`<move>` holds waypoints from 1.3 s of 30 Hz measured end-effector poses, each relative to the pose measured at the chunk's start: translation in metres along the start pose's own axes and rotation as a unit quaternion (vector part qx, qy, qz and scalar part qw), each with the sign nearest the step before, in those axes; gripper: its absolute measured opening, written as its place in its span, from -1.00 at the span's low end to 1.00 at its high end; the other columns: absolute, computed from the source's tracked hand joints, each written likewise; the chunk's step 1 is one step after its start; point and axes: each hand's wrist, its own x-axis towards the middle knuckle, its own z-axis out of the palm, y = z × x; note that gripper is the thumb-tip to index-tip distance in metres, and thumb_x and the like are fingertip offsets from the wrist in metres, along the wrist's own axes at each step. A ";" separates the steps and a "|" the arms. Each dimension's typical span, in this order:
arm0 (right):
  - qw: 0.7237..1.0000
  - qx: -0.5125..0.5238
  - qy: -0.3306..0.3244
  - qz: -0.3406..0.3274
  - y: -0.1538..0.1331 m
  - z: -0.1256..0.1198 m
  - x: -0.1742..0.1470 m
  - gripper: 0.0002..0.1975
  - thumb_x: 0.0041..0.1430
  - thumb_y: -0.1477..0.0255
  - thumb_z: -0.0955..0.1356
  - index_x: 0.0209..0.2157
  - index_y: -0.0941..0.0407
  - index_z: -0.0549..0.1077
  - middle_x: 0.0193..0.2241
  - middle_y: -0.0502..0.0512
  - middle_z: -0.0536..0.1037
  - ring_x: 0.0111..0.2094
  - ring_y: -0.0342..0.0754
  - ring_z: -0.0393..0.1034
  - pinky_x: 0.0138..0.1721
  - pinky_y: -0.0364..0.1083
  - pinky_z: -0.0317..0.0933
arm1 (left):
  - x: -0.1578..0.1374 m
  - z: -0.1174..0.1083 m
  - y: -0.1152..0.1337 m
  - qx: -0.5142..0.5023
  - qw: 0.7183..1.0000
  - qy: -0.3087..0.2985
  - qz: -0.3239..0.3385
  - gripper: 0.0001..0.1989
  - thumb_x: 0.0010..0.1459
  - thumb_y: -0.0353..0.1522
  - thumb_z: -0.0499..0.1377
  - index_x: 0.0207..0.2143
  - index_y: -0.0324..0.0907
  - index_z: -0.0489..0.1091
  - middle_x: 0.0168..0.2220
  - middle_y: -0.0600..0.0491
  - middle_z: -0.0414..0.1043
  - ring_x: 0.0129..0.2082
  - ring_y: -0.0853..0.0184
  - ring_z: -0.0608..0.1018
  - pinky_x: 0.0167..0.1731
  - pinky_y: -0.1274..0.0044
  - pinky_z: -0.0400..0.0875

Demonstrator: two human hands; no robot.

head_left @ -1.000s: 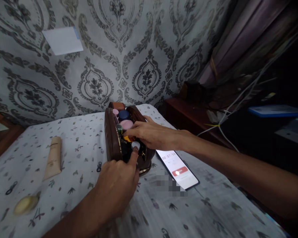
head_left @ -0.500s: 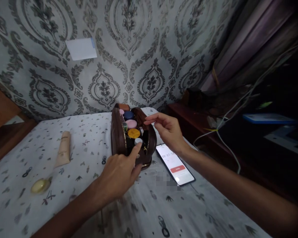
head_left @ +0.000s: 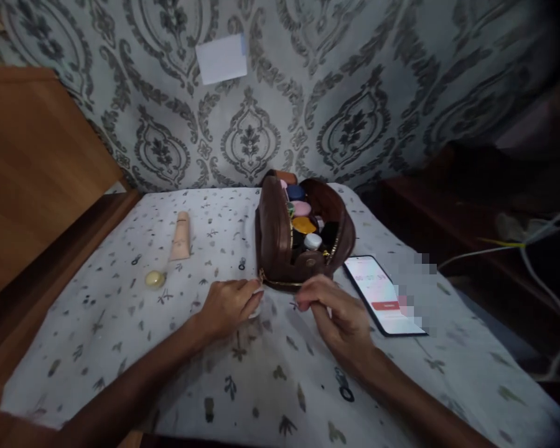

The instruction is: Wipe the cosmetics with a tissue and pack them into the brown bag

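Note:
A brown toiletry bag (head_left: 275,242) stands unzipped on the patterned sheet, packed with several items. Among them are a white-lidded jar (head_left: 313,241), a yellow lid (head_left: 303,225), a pink lid (head_left: 300,208) and a dark blue one (head_left: 295,192). My left hand (head_left: 228,306) is closed just in front of the bag's near left corner, by the zip. A bit of something whitish shows under its fingers, too hidden to name. My right hand (head_left: 338,314), slightly blurred, is curled shut before the bag's front; whatever its fingertips hold, if anything, is hidden.
To the left lie a beige squeeze tube (head_left: 181,236) and a small round cream-yellow item (head_left: 155,279). A lit phone (head_left: 378,292) rests right of my right hand. Wooden furniture (head_left: 42,143) borders the left side; pale cables (head_left: 536,249) run at the right.
Both hands have drawn back from the bag's opening to the sheet in front of it. My left index finger no longer touches the white-lidded jar. The view has shifted left.

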 end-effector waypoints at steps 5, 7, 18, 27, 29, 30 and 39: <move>0.995 0.035 -0.074 0.055 -0.005 0.041 -0.008 -0.70 0.14 0.67 0.20 -0.40 0.08 0.49 -0.51 0.03 0.51 -0.41 -0.04 0.43 -0.38 -0.07 0.32 | -0.024 -0.004 -0.014 0.053 0.996 -0.066 0.006 -0.72 0.33 -0.19 0.10 -0.08 -0.19 0.42 -0.22 -0.05 0.51 -0.17 0.22 0.57 -0.27 0.48 0.48; 0.991 0.050 -0.082 0.097 -0.009 0.054 -0.007 -0.69 0.09 0.69 0.21 -0.40 0.09 0.50 -0.49 0.03 0.53 -0.39 -0.04 0.44 -0.34 -0.07 0.34 | -0.033 -0.003 -0.018 0.061 0.994 -0.081 0.028 -0.72 0.29 -0.19 0.15 -0.05 -0.16 0.39 -0.14 -0.06 0.46 -0.09 0.19 0.52 -0.23 0.45 0.50; 0.945 0.177 -0.091 0.260 0.005 0.113 -0.002 -0.75 0.01 0.58 0.21 -0.43 0.12 0.51 -0.54 0.01 0.57 -0.46 -0.08 0.45 -0.37 -0.12 0.29 | -0.052 -0.016 -0.041 0.017 0.994 -0.096 -0.045 -0.80 0.23 -0.52 0.00 -0.13 -0.18 0.31 -0.17 -0.04 0.46 -0.15 0.25 0.52 -0.20 0.45 0.48; 0.948 0.148 -0.103 0.262 0.008 0.119 -0.022 -0.74 0.03 0.59 0.21 -0.40 0.12 0.52 -0.53 0.03 0.57 -0.50 -0.09 0.40 -0.44 -0.13 0.22 | -0.062 -0.056 -0.100 0.035 0.975 0.065 -0.211 -0.68 0.34 -0.40 -0.14 0.04 -0.21 0.29 -0.01 -0.13 0.43 0.00 0.17 0.51 -0.05 0.39 0.43; 0.948 0.147 -0.102 0.261 0.007 0.120 -0.022 -0.73 0.03 0.61 0.20 -0.41 0.13 0.52 -0.53 0.03 0.57 -0.50 -0.11 0.38 -0.43 -0.14 0.21 | -0.050 -0.064 -0.112 0.060 0.961 0.052 -0.263 -0.62 0.38 -0.30 -0.18 0.04 -0.24 0.31 -0.03 -0.17 0.42 -0.04 0.12 0.54 -0.06 0.34 0.43; 0.949 0.149 -0.101 0.260 0.007 0.120 -0.023 -0.72 0.02 0.62 0.20 -0.40 0.13 0.52 -0.53 0.02 0.56 -0.49 -0.11 0.39 -0.41 -0.15 0.22 | -0.043 -0.067 -0.117 0.076 0.954 0.038 -0.288 -0.58 0.39 -0.24 -0.20 0.06 -0.25 0.31 -0.02 -0.21 0.41 -0.04 0.07 0.54 -0.08 0.31 0.44; 0.955 0.139 -0.130 0.227 0.000 0.119 -0.031 -0.61 -0.11 0.75 0.19 -0.43 0.12 0.55 -0.54 -0.03 0.51 -0.41 -0.13 0.41 -0.31 -0.19 0.26 | 0.009 -0.049 -0.127 0.101 0.905 -0.093 -0.402 -0.39 0.27 -0.01 -0.12 0.11 -0.30 0.25 0.03 -0.33 0.40 -0.03 -0.15 0.54 -0.17 0.18 0.44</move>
